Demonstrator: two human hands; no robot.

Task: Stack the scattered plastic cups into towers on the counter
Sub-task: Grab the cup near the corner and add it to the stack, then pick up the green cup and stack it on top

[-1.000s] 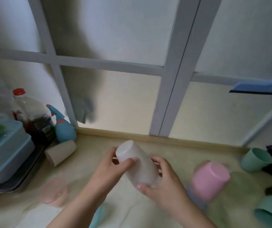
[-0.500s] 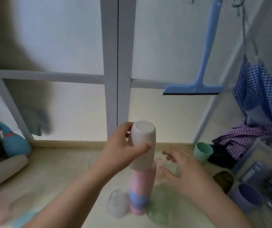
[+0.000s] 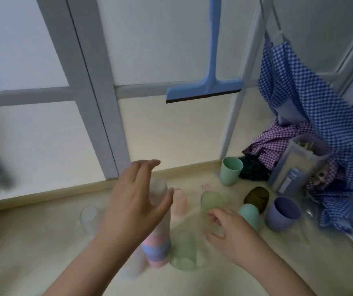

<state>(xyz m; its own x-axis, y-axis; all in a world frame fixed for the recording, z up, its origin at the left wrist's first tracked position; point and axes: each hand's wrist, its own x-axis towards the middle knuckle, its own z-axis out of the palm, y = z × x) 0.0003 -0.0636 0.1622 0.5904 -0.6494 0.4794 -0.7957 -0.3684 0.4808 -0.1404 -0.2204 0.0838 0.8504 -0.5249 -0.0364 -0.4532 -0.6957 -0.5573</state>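
Observation:
A tower of upturned cups (image 3: pixel 158 248) stands mid-counter, pink and blue at the bottom, a whitish cup on top. My left hand (image 3: pixel 136 201) hovers in front of its top with fingers spread, holding nothing. My right hand (image 3: pixel 233 229) hangs to the right, fingers loosely curled and empty, beside an upturned clear green cup (image 3: pixel 183 251). More cups lie around: a clear one (image 3: pixel 89 217), a pale pink one (image 3: pixel 179 201), a light green one (image 3: pixel 210 201), a teal one (image 3: pixel 249 214), a purple one (image 3: pixel 282 213), a mint one (image 3: pixel 231 170) and a dark brown one (image 3: pixel 256 197).
A blue squeegee (image 3: pixel 205 90) hangs on the window frame. Checked cloths (image 3: pixel 312 116) and a clear plastic container (image 3: pixel 295 167) crowd the right corner. The beige counter (image 3: pixel 32 242) runs up to the window sill at the back.
My left hand has let go of the whitish cup, which now sits on the tower. My right hand has dropped lower and to the right. The view has swung right.

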